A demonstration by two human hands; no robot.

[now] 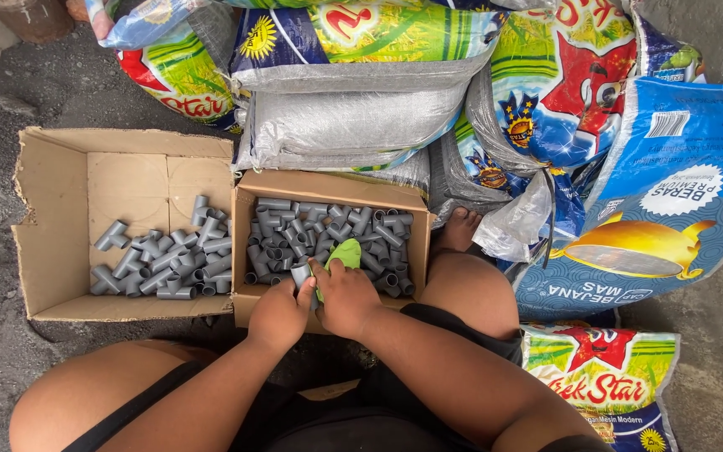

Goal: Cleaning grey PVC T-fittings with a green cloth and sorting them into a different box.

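Pipe piece [301, 274], grey and small, sits in the left hand [280, 315] over the small box [244, 219] full of grey pieces. The big box [52, 218] holds more. I think it is being wiped; next it needs turning. Right hand [346, 297] grips a green cloth [345, 253], both fists curled close together.

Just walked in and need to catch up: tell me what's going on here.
A person sits on the ground over a small cardboard box full of grey pipe fittings. The left hand holds one grey fitting; the right hand presses a green cloth against it. A larger box to the left holds more fittings.
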